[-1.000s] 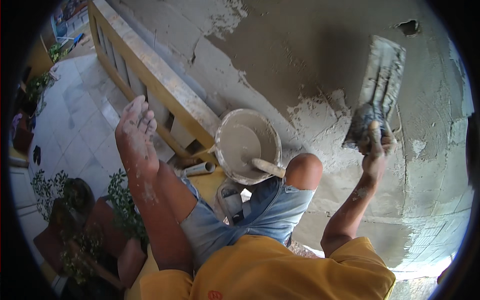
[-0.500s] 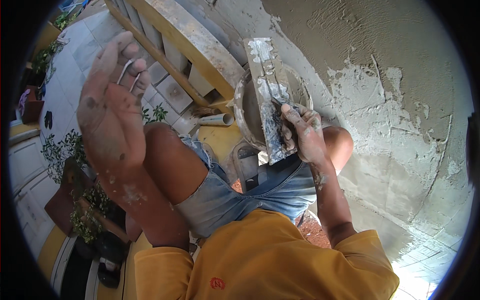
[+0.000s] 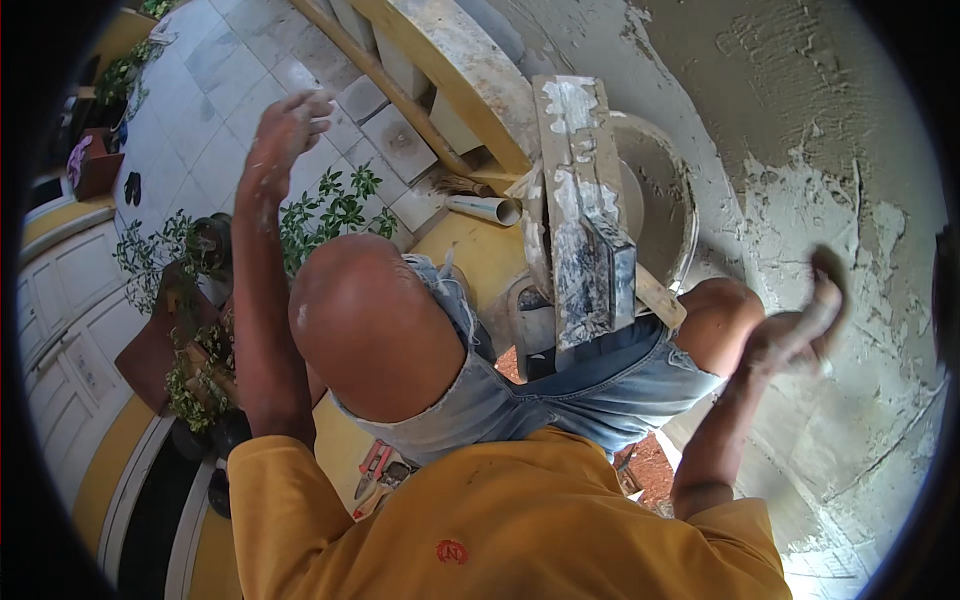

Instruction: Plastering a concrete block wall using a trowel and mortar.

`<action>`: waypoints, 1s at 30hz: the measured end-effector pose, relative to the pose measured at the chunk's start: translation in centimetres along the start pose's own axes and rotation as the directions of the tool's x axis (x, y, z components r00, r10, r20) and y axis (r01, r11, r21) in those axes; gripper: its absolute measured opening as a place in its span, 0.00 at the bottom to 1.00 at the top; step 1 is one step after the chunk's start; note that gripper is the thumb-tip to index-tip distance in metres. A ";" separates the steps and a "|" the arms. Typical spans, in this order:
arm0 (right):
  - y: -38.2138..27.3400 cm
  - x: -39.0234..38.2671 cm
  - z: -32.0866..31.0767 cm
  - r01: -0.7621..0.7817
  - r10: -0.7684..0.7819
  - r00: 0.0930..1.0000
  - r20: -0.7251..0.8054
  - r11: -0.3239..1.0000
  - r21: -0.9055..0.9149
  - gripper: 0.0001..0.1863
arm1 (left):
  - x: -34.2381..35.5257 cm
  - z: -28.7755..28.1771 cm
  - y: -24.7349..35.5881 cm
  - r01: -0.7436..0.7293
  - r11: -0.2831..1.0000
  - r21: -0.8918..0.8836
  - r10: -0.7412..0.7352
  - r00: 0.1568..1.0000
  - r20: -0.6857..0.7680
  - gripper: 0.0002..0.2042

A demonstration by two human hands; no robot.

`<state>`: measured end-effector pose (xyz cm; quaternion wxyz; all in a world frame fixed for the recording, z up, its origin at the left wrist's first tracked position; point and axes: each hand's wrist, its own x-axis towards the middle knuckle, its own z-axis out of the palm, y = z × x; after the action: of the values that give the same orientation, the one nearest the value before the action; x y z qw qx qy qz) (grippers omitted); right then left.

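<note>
A mortar-caked plastering trowel [image 3: 572, 205], long and flat, lies across the bucket [image 3: 690, 205] with its dark block handle [image 3: 612, 270] up; neither hand touches it. A wooden handle [image 3: 660, 298] sticks out beside it, its other end hidden. My left hand [image 3: 285, 140] is raised at the left above the tiles, fingers curled; a pale bit shows at the fingertips, too small to name. Out to the right, my right hand [image 3: 800, 325] is off the trowel, in front of the wall, its fingers smeared by motion. Both hands are spotted with dried mortar.
The partly plastered wall [image 3: 800, 200] rises close on my right. A yellow-edged ledge [image 3: 450, 75] stands ahead, with a grey pipe [image 3: 485, 209] and a brush [image 3: 462, 186] near its foot. Potted plants [image 3: 335, 210] are at left; red-handled pliers [image 3: 372, 468] lie by my hip.
My right hand has let go of the trowel and swung right toward the wall. My left hand has moved away and turned. The trowel now rests across the bucket, and the view has shifted.
</note>
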<state>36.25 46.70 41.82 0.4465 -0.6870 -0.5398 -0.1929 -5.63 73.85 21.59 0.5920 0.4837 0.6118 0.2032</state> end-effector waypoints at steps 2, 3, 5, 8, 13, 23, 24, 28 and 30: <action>1.2 3.9 -0.5 0.353 -0.365 0.915 -0.169 0.930 -0.101 0.22 | 2.5 1.8 -2.1 -0.017 0.999 0.043 0.015 0.999 0.039 0.22; 1.8 5.3 -0.8 0.491 -0.517 0.839 -0.172 0.854 -0.169 0.25 | 3.6 2.4 -2.8 -0.042 0.996 0.082 0.035 0.996 0.087 0.22; 1.6 6.0 -3.3 0.501 -0.519 0.855 0.013 0.817 -0.287 0.27 | 6.0 4.7 -2.7 -0.147 0.987 0.067 0.136 0.980 0.142 0.22; 2.2 6.1 -2.8 0.564 -0.526 0.825 0.207 0.742 -0.364 0.30 | 8.6 7.5 -0.2 -0.300 0.948 0.110 0.283 0.948 0.148 0.22; 3.2 5.9 -3.4 0.485 -0.448 0.874 0.186 0.804 -0.343 0.30 | 17.5 8.2 3.1 -0.557 0.819 0.136 0.561 0.827 0.009 0.25; 3.0 0.1 -4.8 0.207 -0.171 0.914 0.369 0.977 -0.060 0.16 | 27.4 11.1 1.7 -0.339 0.195 0.920 0.582 0.795 0.170 0.44; 3.5 -0.4 -5.5 0.176 -0.126 0.910 0.395 0.980 -0.094 0.15 | 26.9 13.0 1.7 -0.379 0.232 0.896 0.527 0.823 0.212 0.47; 4.1 -3.1 -7.7 0.018 0.057 0.859 0.509 0.990 -0.142 0.12 | 27.3 12.7 2.0 -0.365 0.270 0.891 0.255 0.920 0.299 0.47; 3.9 -3.7 -11.4 -0.030 0.184 0.873 0.452 0.944 -0.328 0.16 | 23.9 19.6 4.5 -0.379 0.140 0.915 0.144 0.922 0.360 0.44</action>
<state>41.02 35.17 43.47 0.1964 -0.8038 -0.5565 -0.0748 18.03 89.44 8.41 0.1593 0.8623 0.4473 -0.1759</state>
